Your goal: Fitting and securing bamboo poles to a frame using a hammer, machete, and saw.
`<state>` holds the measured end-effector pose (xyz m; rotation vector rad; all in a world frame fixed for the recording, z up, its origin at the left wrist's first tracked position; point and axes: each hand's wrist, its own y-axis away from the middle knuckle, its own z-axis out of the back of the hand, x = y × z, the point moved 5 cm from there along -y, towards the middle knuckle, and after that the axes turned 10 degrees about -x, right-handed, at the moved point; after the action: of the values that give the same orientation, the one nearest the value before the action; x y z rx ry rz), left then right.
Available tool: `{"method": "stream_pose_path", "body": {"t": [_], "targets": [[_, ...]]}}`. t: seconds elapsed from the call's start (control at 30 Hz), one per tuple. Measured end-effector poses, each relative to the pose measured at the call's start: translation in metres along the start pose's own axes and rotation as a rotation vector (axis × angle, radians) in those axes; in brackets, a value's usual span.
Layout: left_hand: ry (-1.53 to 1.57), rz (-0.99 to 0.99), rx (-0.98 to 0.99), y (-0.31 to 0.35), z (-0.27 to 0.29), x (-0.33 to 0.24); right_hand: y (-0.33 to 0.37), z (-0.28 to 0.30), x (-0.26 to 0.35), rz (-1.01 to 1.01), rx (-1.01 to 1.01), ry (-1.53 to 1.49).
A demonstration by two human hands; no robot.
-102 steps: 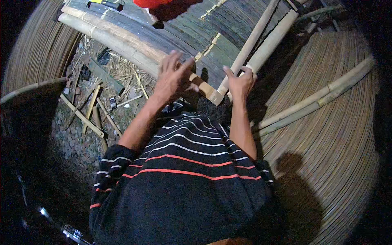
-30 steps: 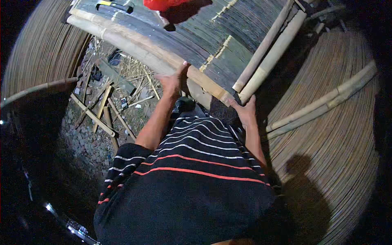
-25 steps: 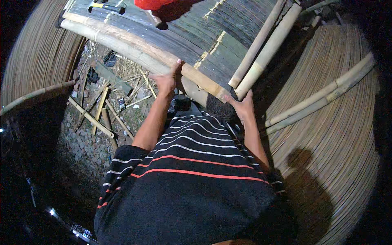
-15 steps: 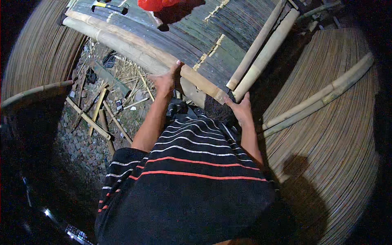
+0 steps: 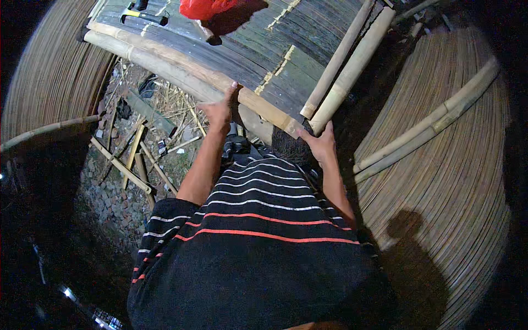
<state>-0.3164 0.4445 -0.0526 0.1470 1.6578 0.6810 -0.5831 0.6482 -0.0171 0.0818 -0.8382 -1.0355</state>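
Note:
A split bamboo strip (image 5: 269, 110) lies along the near edge of a bamboo-slat platform (image 5: 242, 66), above a round bamboo pole (image 5: 159, 67). My left hand (image 5: 219, 113) grips this edge partway along, its thumb pressed on the strip and its other fingers partly hidden at the pole. At the strip's right end is my right hand (image 5: 323, 146), thumb against the tip and fingers by the end of a side pole (image 5: 352, 74). Between my hands, a dark fibrous post top (image 5: 290, 144) shows under the corner.
A hammer (image 5: 144, 16) and a red plastic bag (image 5: 206, 7) lie on the platform. Bamboo offcuts (image 5: 121, 165) litter the stony ground at left. A large slatted bamboo panel (image 5: 440, 181) with a curved pole (image 5: 434, 124) stands at right, another slatted panel (image 5: 52, 71) at left.
The view has shifted slightly, so the platform appears a little further left. Both hands keep their places on the strip.

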Motion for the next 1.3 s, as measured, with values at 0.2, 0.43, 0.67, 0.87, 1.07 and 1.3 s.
{"method": "stream_pose_path", "body": {"t": [0.2, 0.43, 0.67, 0.87, 1.07, 1.3], "targets": [[-0.057, -0.083, 0.043, -0.021, 0.004, 0.02, 0.001, -0.001, 0.0, 0.047, -0.063, -0.014], [-0.016, -0.12, 0.003, -0.002, 0.002, 0.003, 0.008, 0.003, 0.009, 0.044, -0.087, -0.025], [-0.746, -1.316, 0.065, 0.069, -0.061, -0.043, 0.004, 0.008, 0.011, 0.068, -0.04, -0.055], [-0.877, -1.283, 0.304, 0.086, -0.108, 0.0, 0.003, 0.006, 0.012, 0.063, -0.029, -0.041], [-1.058, -1.331, 0.359, 0.094, -0.119, 0.003, 0.011, 0.011, 0.023, 0.059, 0.011, -0.205], [-1.072, -1.266, 0.452, 0.093, -0.119, -0.002, -0.001, -0.001, 0.005, 0.107, -0.008, -0.177]]}}
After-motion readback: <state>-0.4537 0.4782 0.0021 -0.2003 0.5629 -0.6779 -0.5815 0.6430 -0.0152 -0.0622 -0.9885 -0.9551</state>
